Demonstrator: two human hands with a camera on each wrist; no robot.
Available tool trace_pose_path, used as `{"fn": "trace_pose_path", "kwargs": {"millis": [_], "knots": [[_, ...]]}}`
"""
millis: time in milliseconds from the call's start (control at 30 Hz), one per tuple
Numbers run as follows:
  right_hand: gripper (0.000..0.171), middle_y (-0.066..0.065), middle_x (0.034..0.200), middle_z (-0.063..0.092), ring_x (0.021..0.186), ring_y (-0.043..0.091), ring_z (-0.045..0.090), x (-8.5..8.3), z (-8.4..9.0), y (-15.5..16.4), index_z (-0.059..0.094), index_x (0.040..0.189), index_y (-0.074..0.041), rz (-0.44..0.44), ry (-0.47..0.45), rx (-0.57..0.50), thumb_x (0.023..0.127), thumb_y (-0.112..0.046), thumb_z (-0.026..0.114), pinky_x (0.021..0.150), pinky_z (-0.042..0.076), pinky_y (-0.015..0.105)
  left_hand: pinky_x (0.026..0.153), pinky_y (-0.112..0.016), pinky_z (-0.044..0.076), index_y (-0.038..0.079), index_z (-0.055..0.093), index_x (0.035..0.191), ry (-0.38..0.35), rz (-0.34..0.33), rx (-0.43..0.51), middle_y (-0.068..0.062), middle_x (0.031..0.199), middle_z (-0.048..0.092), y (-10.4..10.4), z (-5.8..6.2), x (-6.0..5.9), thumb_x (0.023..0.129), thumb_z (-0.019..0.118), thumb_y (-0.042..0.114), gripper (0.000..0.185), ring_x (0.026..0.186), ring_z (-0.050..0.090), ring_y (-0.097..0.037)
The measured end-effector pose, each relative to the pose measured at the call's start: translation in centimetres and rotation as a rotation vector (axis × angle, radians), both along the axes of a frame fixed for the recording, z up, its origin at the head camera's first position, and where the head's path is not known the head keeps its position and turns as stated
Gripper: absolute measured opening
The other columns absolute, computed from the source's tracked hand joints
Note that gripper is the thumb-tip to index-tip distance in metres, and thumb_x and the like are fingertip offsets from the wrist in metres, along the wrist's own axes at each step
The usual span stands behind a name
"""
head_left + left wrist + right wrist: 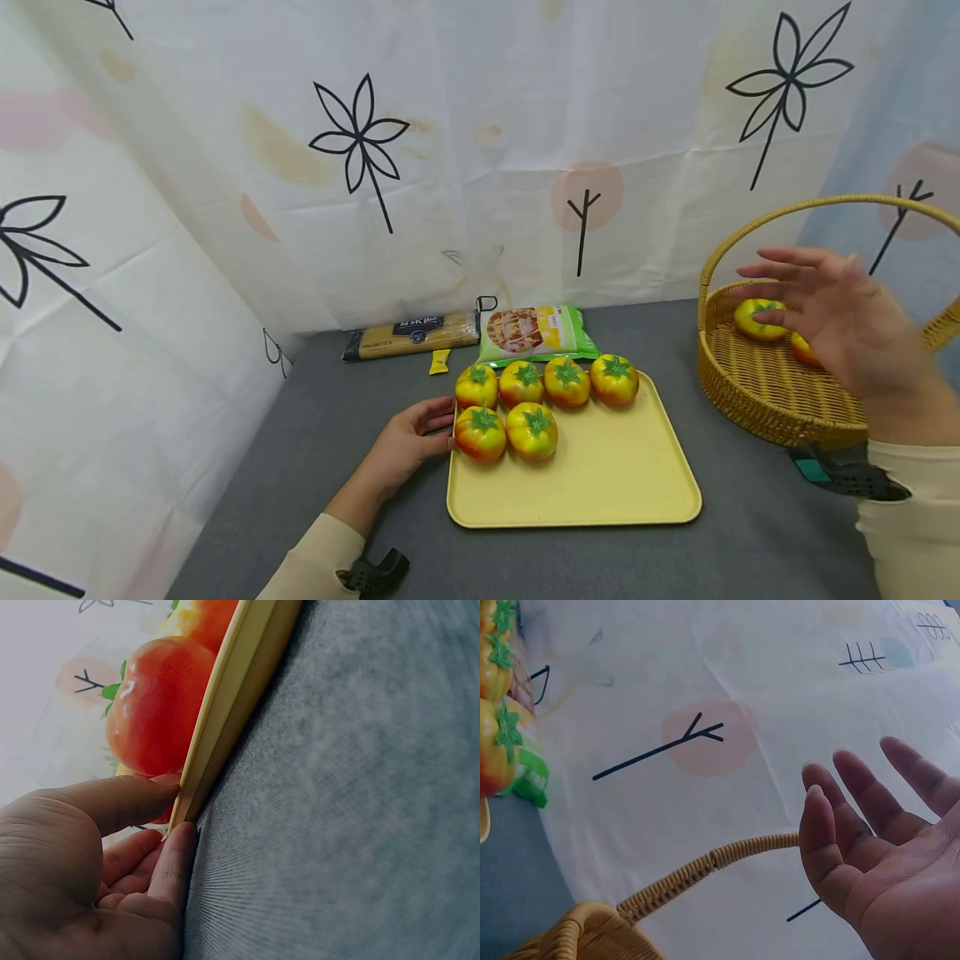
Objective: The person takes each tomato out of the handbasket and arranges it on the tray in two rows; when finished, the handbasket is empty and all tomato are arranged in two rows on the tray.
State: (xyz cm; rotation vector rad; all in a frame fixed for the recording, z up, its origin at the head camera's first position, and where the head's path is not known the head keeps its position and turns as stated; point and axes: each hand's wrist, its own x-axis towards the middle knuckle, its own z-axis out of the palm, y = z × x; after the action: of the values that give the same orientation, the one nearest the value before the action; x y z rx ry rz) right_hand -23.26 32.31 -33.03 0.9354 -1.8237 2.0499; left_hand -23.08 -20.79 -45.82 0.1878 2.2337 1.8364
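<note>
My left hand (405, 446) pinches the left rim of a yellow tray (607, 475); the left wrist view shows the thumb (142, 799) on the rim and fingers against its outer side. Several red-and-yellow tomatoes (532, 431) with green leafy tops stand on the tray, in a back row and a shorter row in front. My right hand (855, 321) is raised over a wicker basket (738, 379), fingers spread and holding nothing. Inside the basket, a yellow tomato (759, 319) shows, and another tomato (802, 350) is partly hidden behind the hand.
Behind the tray lie a spaghetti pack (412, 336), a green-and-white food bag (532, 332) and a small yellow packet (439, 361). The basket's tall arched handle (825, 200) rises at the right. A patterned white curtain (480, 167) hangs along the back of the grey table (525, 562).
</note>
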Motion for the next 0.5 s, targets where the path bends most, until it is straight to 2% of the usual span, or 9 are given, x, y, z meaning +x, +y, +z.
{"fn": "trace_pose_path", "kwargs": {"millis": [233, 500], "knots": [[0.048, 0.023, 0.145, 0.062, 0.126, 0.034, 0.061, 0.2, -0.2, 0.8, 0.050, 0.153, 0.013, -0.085, -0.024, -0.048, 0.120, -0.019, 0.036, 0.095, 0.052, 0.031, 0.109, -0.040, 0.052, -0.005, 0.051, 0.158, 0.001, 0.002, -0.006, -0.021, 0.158, 0.053, 0.0, 0.0, 0.0, 0.097, 0.081, 0.002, 0.069, 0.142, 0.054, -0.037], [0.044, 0.014, 0.145, 0.062, 0.127, 0.025, 0.061, -0.3, -1.1, 1.9, 0.056, 0.155, 0.003, -0.198, -0.061, 0.015, 0.120, -0.022, 0.044, 0.096, 0.050, 0.021, 0.109, -0.040, 0.052, -0.005, 0.051, 0.158, 0.005, 0.005, -0.013, -0.021, 0.158, 0.054, 0.0, 0.0, 0.0, 0.097, 0.082, 0.003, 0.069, 0.142, 0.055, -0.037]]}}
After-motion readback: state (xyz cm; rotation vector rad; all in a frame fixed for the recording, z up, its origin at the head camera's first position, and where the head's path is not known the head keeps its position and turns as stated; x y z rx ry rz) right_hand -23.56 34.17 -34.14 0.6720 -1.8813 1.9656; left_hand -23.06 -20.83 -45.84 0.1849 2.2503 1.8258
